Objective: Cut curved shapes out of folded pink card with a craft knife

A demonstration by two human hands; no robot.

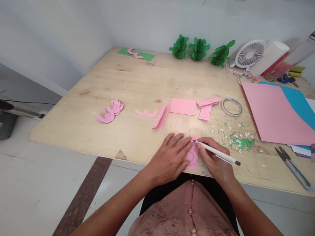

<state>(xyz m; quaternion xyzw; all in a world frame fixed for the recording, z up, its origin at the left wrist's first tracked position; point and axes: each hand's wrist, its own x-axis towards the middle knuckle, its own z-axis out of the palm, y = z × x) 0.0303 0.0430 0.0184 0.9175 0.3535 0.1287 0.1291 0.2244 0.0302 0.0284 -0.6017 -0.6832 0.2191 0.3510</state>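
Observation:
A pink paper piece (193,157) with a curved outline drawn on it lies at the table's front edge. My left hand (169,160) rests flat on its left side, fingers stretched out. In my right hand (219,160) is a white pen (218,152) with a dark end, its tip at the paper's upper part. Just beyond my hands are a folded pink paper (161,118), a wavy pink cutout (146,113), a plain pink rectangle (182,106) and folded pink strips with drawn curves (205,113).
Stacked pink cutouts (110,111) lie left. Tape roll (231,107), green and white scraps (241,141), snips (292,167) and coloured sheets (275,111) are on the right. Green paper figures (197,49), a small fan (251,54) and a green strip (123,51) are at the back.

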